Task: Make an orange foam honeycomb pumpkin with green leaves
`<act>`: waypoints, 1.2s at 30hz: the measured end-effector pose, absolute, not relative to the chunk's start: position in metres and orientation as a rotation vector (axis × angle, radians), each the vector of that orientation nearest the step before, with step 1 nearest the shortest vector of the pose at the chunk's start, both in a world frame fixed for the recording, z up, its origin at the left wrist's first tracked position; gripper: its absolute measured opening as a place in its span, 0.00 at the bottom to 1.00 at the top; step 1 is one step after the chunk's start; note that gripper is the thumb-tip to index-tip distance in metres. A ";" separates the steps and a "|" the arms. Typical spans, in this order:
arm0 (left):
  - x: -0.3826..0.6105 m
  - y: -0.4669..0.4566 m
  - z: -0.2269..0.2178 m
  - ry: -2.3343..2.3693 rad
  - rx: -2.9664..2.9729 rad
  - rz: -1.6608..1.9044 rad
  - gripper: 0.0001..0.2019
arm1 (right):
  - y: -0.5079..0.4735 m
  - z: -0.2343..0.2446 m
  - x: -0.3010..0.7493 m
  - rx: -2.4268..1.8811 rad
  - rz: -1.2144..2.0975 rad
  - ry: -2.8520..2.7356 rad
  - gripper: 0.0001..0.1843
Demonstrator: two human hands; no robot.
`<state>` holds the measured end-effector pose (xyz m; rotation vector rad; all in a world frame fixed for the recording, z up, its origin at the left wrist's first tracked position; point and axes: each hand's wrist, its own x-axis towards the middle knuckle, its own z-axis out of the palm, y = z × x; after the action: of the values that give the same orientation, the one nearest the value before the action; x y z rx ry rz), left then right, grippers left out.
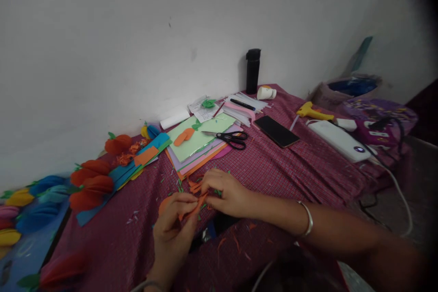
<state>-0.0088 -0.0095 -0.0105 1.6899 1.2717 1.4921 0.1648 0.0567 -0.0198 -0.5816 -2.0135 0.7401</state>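
Note:
Near the table's front edge, my left hand (176,226) pinches a piece of orange paper (201,202) between thumb and fingers. My right hand (230,195) grips the same paper from the other side, its fingers closed. Parts of the paper are hidden behind the fingers. Thin orange paper scraps (195,186) lie just beyond the hands. Behind them, black-handled scissors (233,138) rest on a stack of coloured paper sheets (183,157), beside orange paper cut-outs (184,136).
Orange paper pumpkins (91,191) and coloured paper strips (126,171) lie at the left. At the right are a phone (276,131), a white power bank (338,140) with a cable, and a yellow glue gun (313,111). A black bottle (252,72) stands by the wall.

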 end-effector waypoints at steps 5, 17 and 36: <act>-0.011 0.001 -0.012 1.377 1.480 1.465 0.05 | 0.057 -0.016 0.165 -0.678 0.912 -1.912 0.08; -0.008 0.003 -0.013 1.415 1.503 1.211 0.06 | 0.060 -0.016 0.163 -0.751 1.308 -1.839 0.07; -0.016 -0.003 -0.020 1.659 1.544 1.281 0.12 | 0.066 -0.029 0.158 -0.606 1.618 -1.724 0.14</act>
<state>-0.0161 -0.0034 -0.0198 1.5438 1.6590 1.2809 0.1579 0.0657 -0.0293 -0.6059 -1.7238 1.6182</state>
